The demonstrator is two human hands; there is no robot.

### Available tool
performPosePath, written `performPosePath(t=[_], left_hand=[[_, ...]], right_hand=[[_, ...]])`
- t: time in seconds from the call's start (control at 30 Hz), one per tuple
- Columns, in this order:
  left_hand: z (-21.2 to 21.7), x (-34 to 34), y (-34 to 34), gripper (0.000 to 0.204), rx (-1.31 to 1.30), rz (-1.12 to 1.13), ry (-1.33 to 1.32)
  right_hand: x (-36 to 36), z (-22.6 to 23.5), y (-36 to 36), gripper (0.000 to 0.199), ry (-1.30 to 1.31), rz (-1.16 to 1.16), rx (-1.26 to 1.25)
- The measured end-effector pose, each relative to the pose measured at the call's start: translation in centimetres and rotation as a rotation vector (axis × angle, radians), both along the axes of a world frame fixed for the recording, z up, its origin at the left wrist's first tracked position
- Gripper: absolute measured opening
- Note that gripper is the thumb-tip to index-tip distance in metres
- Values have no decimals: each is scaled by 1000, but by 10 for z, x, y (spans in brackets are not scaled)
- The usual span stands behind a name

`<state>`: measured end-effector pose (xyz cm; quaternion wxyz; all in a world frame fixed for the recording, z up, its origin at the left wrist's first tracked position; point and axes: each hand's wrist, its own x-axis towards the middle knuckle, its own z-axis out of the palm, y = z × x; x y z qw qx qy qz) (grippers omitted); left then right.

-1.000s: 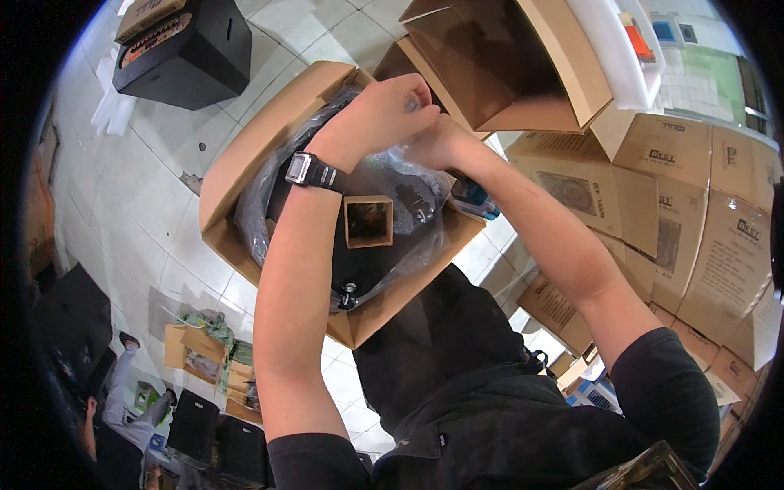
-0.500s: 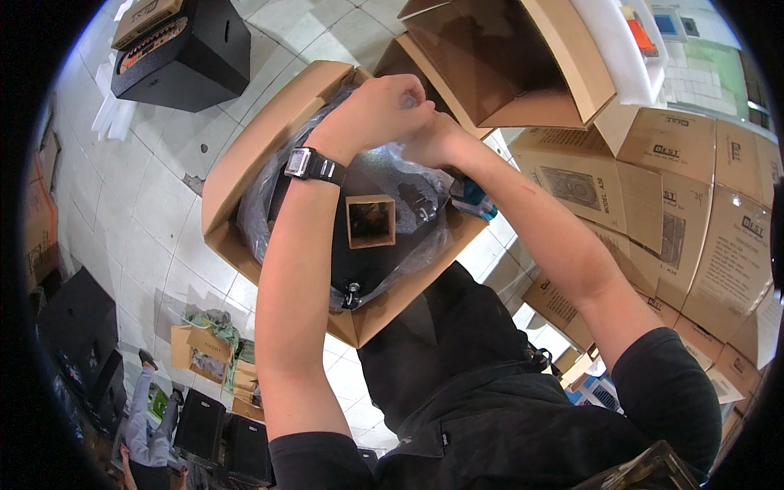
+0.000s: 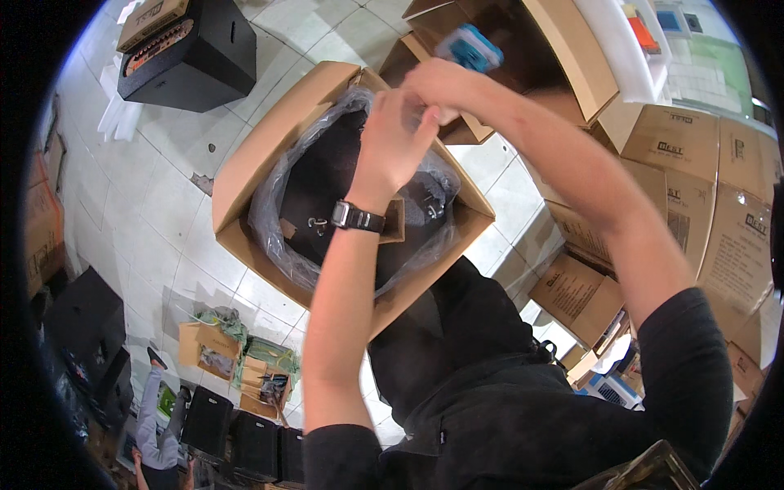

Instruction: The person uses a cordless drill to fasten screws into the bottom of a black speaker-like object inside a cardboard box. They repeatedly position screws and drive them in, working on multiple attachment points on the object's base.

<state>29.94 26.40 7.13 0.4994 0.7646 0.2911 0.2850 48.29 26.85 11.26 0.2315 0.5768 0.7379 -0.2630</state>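
My left hand (image 3: pixel 396 139), with a wristwatch, is raised over the open carton (image 3: pixel 238 192); its thumb points up and its fingers close in against my right hand. My right hand (image 3: pixel 441 86) is curled beside it and blurred by motion. A teal-blue thing (image 3: pixel 471 49) juts out past my right knuckles, seemingly held; its kind is too blurred to tell. What lies between the fingertips is hidden. Inside the carton, a clear plastic bag (image 3: pixel 263 204) surrounds a black speaker cabinet (image 3: pixel 310 184) with a square, brown-edged opening (image 3: pixel 394 220), partly covered by my left wrist.
Another open carton (image 3: pixel 592 69) lies beyond my hands. Stacked cartons (image 3: pixel 682 155) fill the right side. A black speaker (image 3: pixel 196 61) stands at far left on the tiled floor (image 3: pixel 171 237). Lower left are small open boxes (image 3: pixel 214 351), black speakers (image 3: pixel 204 420) and another person (image 3: pixel 155 425).
Both hands have shifted, my left to the right and my right slightly up. The teal-blue thing has swung from below my right forearm to above my right hand. More of the cabinet shows.
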Motion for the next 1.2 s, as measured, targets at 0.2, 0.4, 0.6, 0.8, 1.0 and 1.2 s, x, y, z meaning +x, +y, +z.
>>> performPosePath(t=[0.2, 0.4, 0.6, 0.8, 1.0, 1.2], left_hand=[[-8, -59, 15, 37, -689, 400, -208], [-43, -127, -54, 24, -1016, 336, -61], [-86, -111, -133, 19, -188, 266, 582], [-109, -88, -134, 16, -100, 157, 840], [-112, -85, -133, 14, -121, 121, 872], [-113, -88, -137, 12, -73, 51, 886]], right_hand=[[-36, 5, 51, 37, -27, 95, -57], [-14, 5, 38, 41, -50, 54, -84], [-17, 5, 4, 47, 11, -67, -89], [-10, 4, -21, 53, 93, -92, 20], [14, 3, -26, 56, 167, 59, 34], [15, 6, -17, 52, 72, 394, 104]])
